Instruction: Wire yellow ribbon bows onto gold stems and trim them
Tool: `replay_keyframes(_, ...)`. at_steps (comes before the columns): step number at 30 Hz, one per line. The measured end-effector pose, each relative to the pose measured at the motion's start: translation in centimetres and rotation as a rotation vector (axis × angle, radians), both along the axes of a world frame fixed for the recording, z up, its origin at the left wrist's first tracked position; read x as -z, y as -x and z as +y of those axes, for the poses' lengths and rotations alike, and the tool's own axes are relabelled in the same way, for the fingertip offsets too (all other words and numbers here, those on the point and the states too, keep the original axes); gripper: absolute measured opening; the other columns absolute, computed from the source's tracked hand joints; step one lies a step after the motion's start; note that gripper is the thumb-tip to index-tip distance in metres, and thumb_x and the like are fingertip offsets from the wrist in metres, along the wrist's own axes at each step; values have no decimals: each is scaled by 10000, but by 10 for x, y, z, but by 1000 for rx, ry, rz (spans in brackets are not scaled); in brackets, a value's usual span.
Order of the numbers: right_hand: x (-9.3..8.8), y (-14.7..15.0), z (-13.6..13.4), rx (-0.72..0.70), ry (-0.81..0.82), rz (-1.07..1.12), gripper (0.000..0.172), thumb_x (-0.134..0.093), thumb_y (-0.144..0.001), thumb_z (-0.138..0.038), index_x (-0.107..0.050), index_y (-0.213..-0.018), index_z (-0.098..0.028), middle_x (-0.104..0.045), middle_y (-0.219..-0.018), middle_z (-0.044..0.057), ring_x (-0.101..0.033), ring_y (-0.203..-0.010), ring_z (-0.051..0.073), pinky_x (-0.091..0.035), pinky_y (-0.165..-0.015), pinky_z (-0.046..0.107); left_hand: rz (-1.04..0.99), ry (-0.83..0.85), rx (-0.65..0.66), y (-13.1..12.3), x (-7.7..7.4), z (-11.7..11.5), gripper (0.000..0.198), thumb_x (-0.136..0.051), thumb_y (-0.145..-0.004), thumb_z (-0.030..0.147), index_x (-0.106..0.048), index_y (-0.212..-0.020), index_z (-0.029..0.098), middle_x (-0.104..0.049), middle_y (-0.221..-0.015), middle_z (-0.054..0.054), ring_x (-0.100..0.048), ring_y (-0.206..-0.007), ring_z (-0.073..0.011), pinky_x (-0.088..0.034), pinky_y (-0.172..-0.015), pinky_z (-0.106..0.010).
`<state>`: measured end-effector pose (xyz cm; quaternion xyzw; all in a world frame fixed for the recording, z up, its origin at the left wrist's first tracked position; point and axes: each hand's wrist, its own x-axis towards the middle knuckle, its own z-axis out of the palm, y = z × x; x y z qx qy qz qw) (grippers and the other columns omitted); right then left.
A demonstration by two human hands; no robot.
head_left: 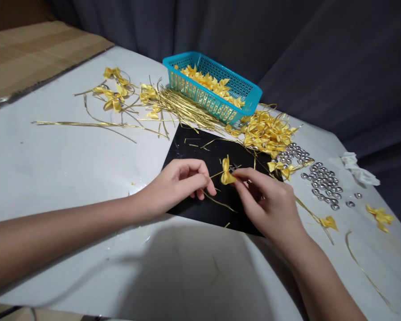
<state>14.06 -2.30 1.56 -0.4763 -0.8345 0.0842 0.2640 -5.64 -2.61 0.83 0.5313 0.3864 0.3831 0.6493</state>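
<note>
Beyond a black mat (pixel 203 209), a blue basket (pixel 252 96) holds heaped yellow ribbon pieces (pixel 209 82). Above the mat, the right hand (pixel 270 196) clamps thumb and forefinger on the right edge of a yellow bow (pixel 226 174) — light, soft and easily creased, I'd guess, best held at its gathered middle. The left hand (pixel 189 180) pinches its gold cord (pixel 215 174).

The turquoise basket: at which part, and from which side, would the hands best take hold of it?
Probably by the rim at both short ends of the turquoise basket, coming from above: the rim stands above the perforated walls, while gold wires crowd its near side and yellow bows are heaped by its right end.
</note>
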Motion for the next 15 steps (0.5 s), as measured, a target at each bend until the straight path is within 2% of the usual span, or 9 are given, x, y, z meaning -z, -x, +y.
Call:
replay_keyframes(3, 1, -9, 7, 62, -146, -87, 139, -540, -843, -145, -639, -929, -192, -701, -777, 38, -613, -581, 138, -404, -499, 233, 62, -62, 44, 2, -2, -4, 165, -490, -786, 163, -501, -621, 169, -628, -664, 14, -515, -585, -86, -398, -562, -204)
replay_keyframes(6, 1, -14, 10, 88, -217, -111, 184, -533, -838, -123, -630, -976, -196, -719, -847, 49, -660, -652, 163, -430, -513, 241, 185, -237, 58, 2, -1, -10, 169, -505, -786, 179, -508, -617, 173, -598, -638, 7, -500, -591, -104, -372, -547, -228)
replay_keyframes(9, 1, -11, 6, -1, -203, -114, 190, -514, -857, -116, -603, -995, -212, -712, -877, 46, -669, -701, 161, -461, -540, 236, 243, -383, -173, 0, 2, -13, 70, -533, -814, 234, -559, -857, 186, -626, -809, -11, -528, -681, -118, -397, -579, -228)
replay_keyframes(11, 1, -6, 1, -73, -186, -114, 186, -496, -876, -116, -590, -1002, -213, -700, -925, 57, -669, -761, 160, -489, -587, 233, 258, -436, -274, -1, 5, -13, 271, -547, -824, 219, -512, -1093, 206, -625, -1019, -36, -567, -822, -133, -446, -657, -224)
replay_keyframes(13, 2, -1, -3, -160, -189, -121, 208, -463, -886, -97, -583, -1019, -204, -693, -966, 67, -668, -830, 161, -511, -646, 231, 284, -543, -213, -3, 6, -11, 317, -547, -828, 165, -520, -1141, 203, -613, -1131, -53, -578, -965, -150, -469, -780, -236)
replay_keyframes(15, 4, 1, -5, -236, -210, -146, 252, -430, -884, -67, -580, -1044, -191, -700, -976, 65, -670, -861, 154, -522, -690, 227, 312, -642, -139, -3, 7, -9, 207, -550, -835, 140, -603, -1032, 177, -658, -1062, -54, -599, -970, -153, -468, -842, -247)
